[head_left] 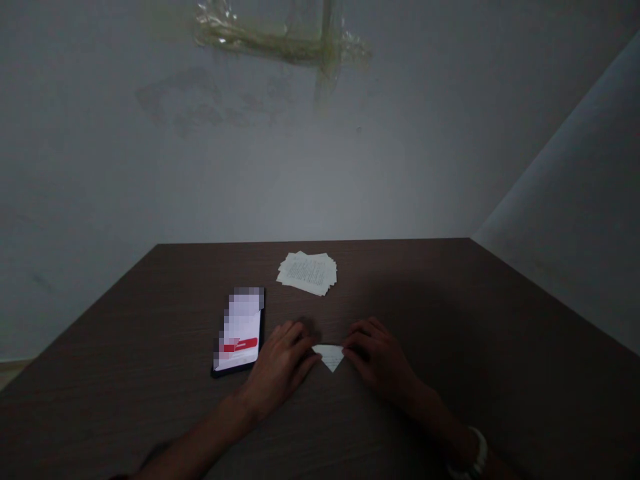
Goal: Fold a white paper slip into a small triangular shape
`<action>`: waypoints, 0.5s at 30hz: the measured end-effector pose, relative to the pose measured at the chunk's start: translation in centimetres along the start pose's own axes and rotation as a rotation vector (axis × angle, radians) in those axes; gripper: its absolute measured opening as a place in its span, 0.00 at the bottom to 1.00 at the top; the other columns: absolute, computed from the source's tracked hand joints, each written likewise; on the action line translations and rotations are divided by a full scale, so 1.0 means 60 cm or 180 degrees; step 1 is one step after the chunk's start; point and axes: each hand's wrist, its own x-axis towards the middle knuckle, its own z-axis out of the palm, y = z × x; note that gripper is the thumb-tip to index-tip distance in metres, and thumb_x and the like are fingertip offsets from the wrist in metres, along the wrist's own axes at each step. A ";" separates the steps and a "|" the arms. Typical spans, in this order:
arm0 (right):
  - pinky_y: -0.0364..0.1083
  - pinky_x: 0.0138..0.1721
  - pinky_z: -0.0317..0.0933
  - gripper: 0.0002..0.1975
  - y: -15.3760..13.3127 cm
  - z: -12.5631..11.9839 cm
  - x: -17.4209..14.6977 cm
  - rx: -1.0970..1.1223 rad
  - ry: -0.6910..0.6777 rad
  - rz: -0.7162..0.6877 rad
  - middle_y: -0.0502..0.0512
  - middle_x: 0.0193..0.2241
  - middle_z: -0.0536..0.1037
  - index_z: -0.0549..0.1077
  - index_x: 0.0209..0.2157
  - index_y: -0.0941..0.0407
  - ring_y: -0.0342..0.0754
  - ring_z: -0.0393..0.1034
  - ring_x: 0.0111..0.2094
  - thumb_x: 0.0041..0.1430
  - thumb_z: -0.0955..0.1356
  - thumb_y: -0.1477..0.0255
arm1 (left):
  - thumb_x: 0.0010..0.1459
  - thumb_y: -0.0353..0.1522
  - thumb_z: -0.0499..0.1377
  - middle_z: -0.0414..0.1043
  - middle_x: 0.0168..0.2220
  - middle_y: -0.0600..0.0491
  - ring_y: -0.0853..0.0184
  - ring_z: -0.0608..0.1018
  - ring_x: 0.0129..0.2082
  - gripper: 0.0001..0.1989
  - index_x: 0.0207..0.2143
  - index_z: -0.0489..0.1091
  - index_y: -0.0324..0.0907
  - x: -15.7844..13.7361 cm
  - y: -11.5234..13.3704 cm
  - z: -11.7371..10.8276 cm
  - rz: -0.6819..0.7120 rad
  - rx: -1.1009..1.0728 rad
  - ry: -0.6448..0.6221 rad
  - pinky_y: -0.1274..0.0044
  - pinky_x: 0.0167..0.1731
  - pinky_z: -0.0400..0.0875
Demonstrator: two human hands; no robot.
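Between my two hands lies a small piece of white paper (331, 357), folded so that a triangle points toward me, with faint writing on it. My left hand (285, 357) pinches its left corner between thumb and fingers. At the right corner, the fingertips of my right hand (375, 353) are closed on the same paper. Both hands rest low over the dark wooden table (165, 300). The fingers cover the paper's two outer ends.
A phone (243, 330) with a lit screen lies just left of my left hand. Farther back sits a loose pile of written paper sheets (309, 272). The wall (320, 173) rises behind the table's far edge, with old tape (280, 47) on it.
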 end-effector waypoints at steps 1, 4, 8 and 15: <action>0.48 0.41 0.62 0.04 0.001 0.001 0.000 0.0037 0.0035 -0.0028 0.53 0.34 0.74 0.73 0.32 0.56 0.49 0.66 0.38 0.56 0.69 0.79 | 0.62 0.32 0.57 0.67 0.41 0.49 0.59 0.68 0.41 0.07 0.43 0.70 0.42 -0.001 -0.001 0.000 -0.0006 -0.0003 0.0048 0.68 0.40 0.66; 0.47 0.40 0.62 0.04 0.002 0.001 0.000 0.0152 0.0153 -0.0166 0.52 0.31 0.75 0.72 0.31 0.56 0.47 0.67 0.35 0.58 0.68 0.79 | 0.62 0.31 0.57 0.69 0.41 0.49 0.59 0.68 0.41 0.08 0.44 0.70 0.42 -0.002 -0.002 0.000 0.0039 -0.0068 0.0145 0.68 0.41 0.66; 0.47 0.39 0.63 0.03 0.001 0.000 0.000 0.0232 0.0284 -0.0271 0.54 0.34 0.76 0.73 0.33 0.56 0.48 0.68 0.36 0.61 0.67 0.77 | 0.62 0.30 0.57 0.70 0.39 0.50 0.61 0.69 0.39 0.05 0.40 0.71 0.42 -0.001 -0.003 -0.003 0.0108 -0.0274 0.0250 0.69 0.39 0.65; 0.45 0.35 0.63 0.06 0.001 -0.004 -0.003 0.0136 0.0343 -0.0483 0.52 0.29 0.78 0.73 0.33 0.55 0.46 0.69 0.32 0.63 0.64 0.76 | 0.64 0.29 0.54 0.73 0.33 0.53 0.65 0.72 0.35 0.06 0.36 0.71 0.42 -0.002 -0.008 -0.008 0.0216 -0.0568 0.0497 0.71 0.38 0.65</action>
